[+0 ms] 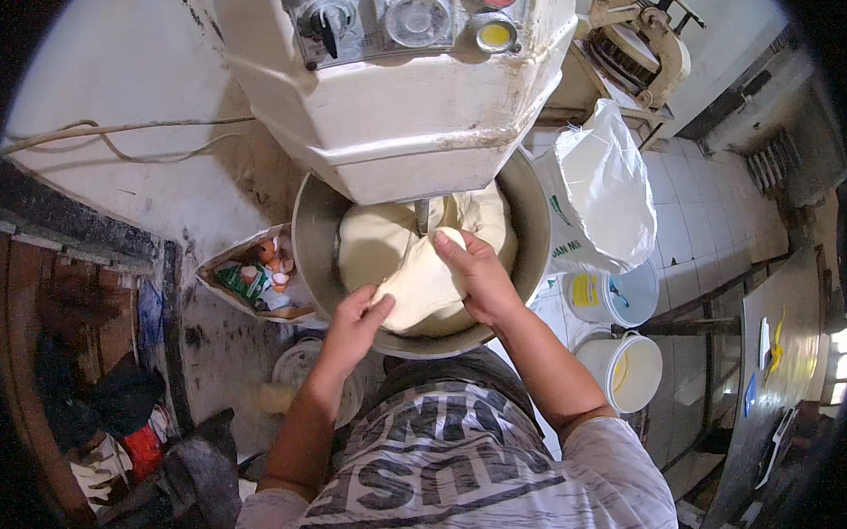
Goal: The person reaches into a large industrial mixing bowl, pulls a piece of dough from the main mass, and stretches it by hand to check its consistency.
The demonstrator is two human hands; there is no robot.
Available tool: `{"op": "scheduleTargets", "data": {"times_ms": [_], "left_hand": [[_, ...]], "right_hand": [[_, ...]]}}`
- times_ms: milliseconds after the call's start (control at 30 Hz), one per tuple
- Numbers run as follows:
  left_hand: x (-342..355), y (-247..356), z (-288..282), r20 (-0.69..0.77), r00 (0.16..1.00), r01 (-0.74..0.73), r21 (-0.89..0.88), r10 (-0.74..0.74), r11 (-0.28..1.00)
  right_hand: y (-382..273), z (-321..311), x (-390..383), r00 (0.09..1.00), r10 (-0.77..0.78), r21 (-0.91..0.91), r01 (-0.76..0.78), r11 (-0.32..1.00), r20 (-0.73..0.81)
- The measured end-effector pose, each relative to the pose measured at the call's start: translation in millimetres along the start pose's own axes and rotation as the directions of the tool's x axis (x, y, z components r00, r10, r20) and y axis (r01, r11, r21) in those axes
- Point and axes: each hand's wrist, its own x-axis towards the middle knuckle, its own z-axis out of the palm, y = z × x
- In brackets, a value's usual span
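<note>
A pale piece of dough (418,281) is stretched between my two hands above a steel mixing bowl (309,233). My left hand (358,312) pinches its lower left end. The upper right end is gripped by my right hand (478,270), thumb on top. Beneath and behind lies a larger mass of dough (371,236) filling much of the bowl. A metal mixer shaft (423,216) comes down into that mass. Over the bowl hangs the white mixer head (409,125), with a knob, a dial and red and yellow buttons. Whether the held piece joins the mass is hard to see.
Right of the bowl stands an open white sack (608,193), with two white buckets (623,374) below it. At left sits a bag of eggshells and scraps (265,275). A hand-press machine (635,52) stands far right; a table (771,346) runs along the right.
</note>
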Motion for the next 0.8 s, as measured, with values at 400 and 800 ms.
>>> {"op": "scheduleTargets", "data": {"times_ms": [400, 800], "left_hand": [[8.3, -29.8, 31.2, 0.304, 0.917, 0.399, -0.701, -0.258, 0.592], [-9.4, 28.2, 7.3, -0.054, 0.982, 0.135, -0.462, -0.18, 0.876]], "right_hand": [[15.1, 4.1, -17.0, 0.944, 0.218, 0.088, -0.246, 0.965, 0.248], [20.3, -54.7, 0.4, 0.992, 0.117, -0.614, -0.061, 0.787, 0.052]]}}
